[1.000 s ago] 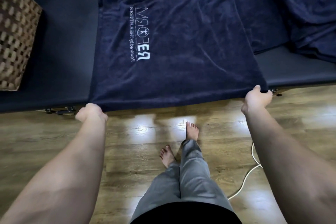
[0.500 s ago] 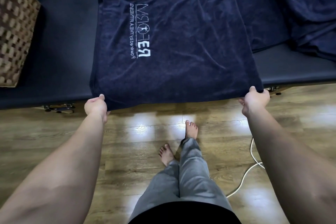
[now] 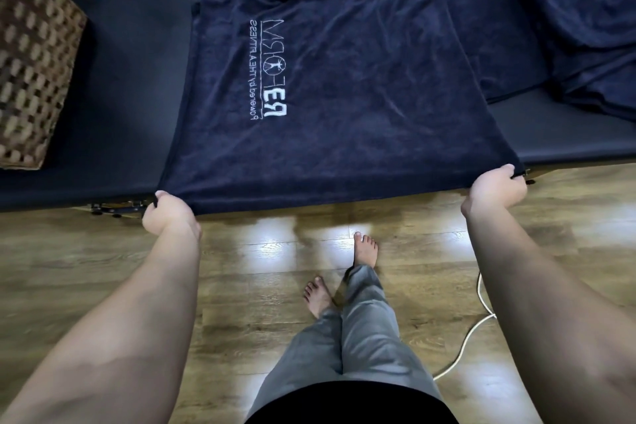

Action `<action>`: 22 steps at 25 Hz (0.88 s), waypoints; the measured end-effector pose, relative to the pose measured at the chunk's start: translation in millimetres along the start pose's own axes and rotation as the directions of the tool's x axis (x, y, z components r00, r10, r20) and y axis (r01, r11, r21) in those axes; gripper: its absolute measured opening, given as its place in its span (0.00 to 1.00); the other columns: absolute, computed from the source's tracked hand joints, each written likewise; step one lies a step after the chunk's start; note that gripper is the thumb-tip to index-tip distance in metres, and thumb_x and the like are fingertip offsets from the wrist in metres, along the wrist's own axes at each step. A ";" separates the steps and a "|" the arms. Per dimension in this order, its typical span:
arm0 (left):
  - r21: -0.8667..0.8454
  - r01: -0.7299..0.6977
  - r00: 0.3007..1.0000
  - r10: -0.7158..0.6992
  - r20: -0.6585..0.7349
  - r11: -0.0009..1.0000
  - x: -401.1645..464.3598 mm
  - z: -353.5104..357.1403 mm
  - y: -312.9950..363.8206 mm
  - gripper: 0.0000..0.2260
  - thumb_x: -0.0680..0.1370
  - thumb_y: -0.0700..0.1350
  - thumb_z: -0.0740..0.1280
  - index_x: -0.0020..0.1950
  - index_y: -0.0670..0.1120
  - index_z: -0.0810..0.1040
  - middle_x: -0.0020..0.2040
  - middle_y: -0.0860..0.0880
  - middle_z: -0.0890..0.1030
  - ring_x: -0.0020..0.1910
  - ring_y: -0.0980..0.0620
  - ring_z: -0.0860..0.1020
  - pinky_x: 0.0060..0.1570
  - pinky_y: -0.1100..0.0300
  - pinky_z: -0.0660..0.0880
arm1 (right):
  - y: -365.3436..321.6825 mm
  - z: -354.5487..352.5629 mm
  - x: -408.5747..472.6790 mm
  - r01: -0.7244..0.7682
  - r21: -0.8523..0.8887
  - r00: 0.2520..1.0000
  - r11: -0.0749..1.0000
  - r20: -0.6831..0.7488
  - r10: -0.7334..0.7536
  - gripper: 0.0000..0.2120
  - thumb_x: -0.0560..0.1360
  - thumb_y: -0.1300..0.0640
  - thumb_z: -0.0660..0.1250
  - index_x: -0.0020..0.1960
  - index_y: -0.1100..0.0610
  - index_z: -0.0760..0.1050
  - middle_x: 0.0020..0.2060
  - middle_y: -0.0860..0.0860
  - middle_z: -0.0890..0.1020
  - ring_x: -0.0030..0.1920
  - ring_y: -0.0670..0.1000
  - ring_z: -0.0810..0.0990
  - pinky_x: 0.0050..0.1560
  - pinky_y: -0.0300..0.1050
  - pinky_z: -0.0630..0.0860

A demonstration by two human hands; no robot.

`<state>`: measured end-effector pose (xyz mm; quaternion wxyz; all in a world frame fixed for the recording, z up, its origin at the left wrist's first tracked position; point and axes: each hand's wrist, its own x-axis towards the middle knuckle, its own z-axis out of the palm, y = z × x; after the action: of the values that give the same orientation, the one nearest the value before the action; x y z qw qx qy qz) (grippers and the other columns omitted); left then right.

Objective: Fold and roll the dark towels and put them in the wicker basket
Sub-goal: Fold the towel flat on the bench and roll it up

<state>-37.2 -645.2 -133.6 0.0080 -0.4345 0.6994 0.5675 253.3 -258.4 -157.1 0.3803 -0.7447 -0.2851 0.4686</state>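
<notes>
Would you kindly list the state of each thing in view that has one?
Logo towel: spread flat on the bench, near corners held.
Left hand: grips the near left corner.
Right hand: grips the near right corner.
Other towels: unfolded, heaped.
Wicker basket: on the bench, inside hidden.

Bare forearms without sleeves, grey loose trousers (image 3: 361, 337), black top hem (image 3: 351, 403), bare feet (image 3: 365, 248)

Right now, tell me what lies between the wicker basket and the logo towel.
In the head view, only bare black bench top lies between the wicker basket and the logo towel.
</notes>
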 end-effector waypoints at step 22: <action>-0.047 -0.003 0.998 0.001 -0.060 0.999 5.4 -38.2 -14.9 0.16 0.80 0.53 0.64 0.64 0.46 0.80 0.53 0.51 0.81 0.53 0.45 0.79 0.55 0.56 0.76 | 3.4 -31.6 -23.5 0.028 0.008 0.984 1.000 -0.176 -0.026 0.23 0.77 0.50 0.53 0.63 0.59 0.77 0.63 0.57 0.80 0.60 0.61 0.78 0.62 0.52 0.75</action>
<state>-13.0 -678.7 -134.4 -0.0237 -0.4506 0.6862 0.5705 273.1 -288.0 -140.0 0.4141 -0.7772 -0.2583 0.3972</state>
